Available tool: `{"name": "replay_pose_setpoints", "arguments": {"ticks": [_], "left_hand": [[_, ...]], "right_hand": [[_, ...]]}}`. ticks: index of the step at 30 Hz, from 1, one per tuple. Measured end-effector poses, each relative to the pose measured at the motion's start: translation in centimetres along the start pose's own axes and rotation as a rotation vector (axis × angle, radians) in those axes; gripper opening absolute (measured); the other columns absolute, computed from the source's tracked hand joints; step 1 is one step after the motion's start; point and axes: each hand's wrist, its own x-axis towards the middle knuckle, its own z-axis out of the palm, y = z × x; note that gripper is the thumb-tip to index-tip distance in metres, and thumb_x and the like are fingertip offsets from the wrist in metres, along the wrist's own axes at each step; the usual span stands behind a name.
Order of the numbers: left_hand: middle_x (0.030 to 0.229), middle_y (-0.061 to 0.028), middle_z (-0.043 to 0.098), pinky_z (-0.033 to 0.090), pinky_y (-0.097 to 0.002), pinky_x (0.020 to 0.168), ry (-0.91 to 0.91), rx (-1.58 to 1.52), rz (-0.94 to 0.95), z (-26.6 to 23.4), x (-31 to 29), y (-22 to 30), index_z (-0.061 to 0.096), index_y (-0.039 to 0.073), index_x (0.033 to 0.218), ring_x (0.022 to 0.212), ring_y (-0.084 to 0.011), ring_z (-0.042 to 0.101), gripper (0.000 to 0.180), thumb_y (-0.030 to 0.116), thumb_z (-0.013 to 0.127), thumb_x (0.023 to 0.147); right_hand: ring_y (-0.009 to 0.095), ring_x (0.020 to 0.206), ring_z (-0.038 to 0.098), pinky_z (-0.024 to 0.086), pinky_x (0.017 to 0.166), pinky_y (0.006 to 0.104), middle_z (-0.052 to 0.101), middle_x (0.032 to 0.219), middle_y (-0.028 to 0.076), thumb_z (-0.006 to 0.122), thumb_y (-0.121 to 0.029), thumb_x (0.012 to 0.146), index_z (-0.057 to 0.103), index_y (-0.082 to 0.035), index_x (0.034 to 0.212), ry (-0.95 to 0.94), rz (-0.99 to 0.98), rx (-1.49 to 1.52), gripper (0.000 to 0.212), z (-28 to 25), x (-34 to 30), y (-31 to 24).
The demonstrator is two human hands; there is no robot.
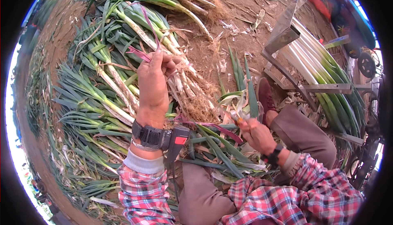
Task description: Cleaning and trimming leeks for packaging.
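Note:
My left hand (154,75) pinches a pink-purple tie strip (140,54) between thumb and fingers, above a pile of leeks (118,79) with green leaves. Just beyond my fingers lie soil-covered white stems, ending in brown, tangled roots (200,106). To the right, my right hand (258,136) is closed around a small tool with an orange bit (239,120). It looks like a knife, its thin blade blurred and pointing toward the roots. Another pink strip (223,131) lies on loose leaves between my hands.
At the right, a metal rack (282,39) holds trimmed leeks (323,67) with clean white stems. More leeks with roots (180,0) lie at the far side. Cut leaves (221,155) litter the ground before my legs. My shoe (266,98) is beside the rack.

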Motion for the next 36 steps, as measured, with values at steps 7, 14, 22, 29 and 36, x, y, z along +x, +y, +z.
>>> {"name": "replay_pose_setpoints", "arguments": {"ticks": [7,14,22,29,36], "left_hand": [[0.073,-0.0029,0.054,0.048,-0.0317,0.079,-0.039,-0.025,-0.003,0.6,0.0,0.0,0.057,0.005,0.082,0.083,-0.0196,0.063,0.024,0.021,0.049,0.098],[0.073,-0.003,0.054,0.048,-0.032,0.078,-0.059,0.011,0.0,0.7,-0.9,-0.3,0.056,0.005,0.082,0.083,-0.0197,0.062,0.024,0.021,0.05,0.098],[0.07,-0.0022,0.054,0.049,-0.0323,0.078,-0.005,-0.092,-0.015,0.0,-0.3,0.7,0.056,0.005,0.081,0.084,-0.0197,0.063,0.023,0.021,0.051,0.097],[0.071,-0.0022,0.054,0.049,-0.0333,0.08,-0.002,-0.143,-0.028,-0.9,-0.5,0.4,0.056,0.005,0.082,0.084,-0.0206,0.063,0.023,0.02,0.05,0.098],[0.071,-0.0025,0.054,0.049,-0.0335,0.08,-0.009,-0.128,-0.023,-0.4,-0.8,-0.2,0.056,0.005,0.082,0.083,-0.0204,0.063,0.023,0.021,0.05,0.098]], "right_hand": [[0.036,0.095,0.059,0.048,0.08,0.0416,0.06,0.099,0.015,0.055,-0.018,0.09,0.058,-0.006,0.106,0.056,-0.068,0.083,0.021,1.1,4.2,2.1],[0.034,0.101,0.06,0.049,0.085,0.0398,0.062,0.111,0.014,0.055,-0.019,0.09,0.06,-0.006,0.112,0.117,-0.001,0.122,0.026,2.1,4.9,0.0],[0.035,0.089,0.06,0.049,0.074,0.0419,0.059,0.097,0.015,0.054,-0.018,0.09,0.061,-0.008,0.102,0.108,0.006,0.063,0.017,2.7,3.4,0.7],[0.036,0.086,0.057,0.046,0.072,0.0433,0.053,0.087,0.015,0.052,-0.014,0.089,0.059,-0.006,0.102,0.068,0.029,0.07,0.016,1.9,2.4,1.0],[0.037,0.084,0.056,0.045,0.074,0.0423,0.055,0.088,0.016,0.053,-0.014,0.088,0.058,-0.004,0.098,0.078,0.006,0.066,0.015,2.2,3.7,1.0]]}}
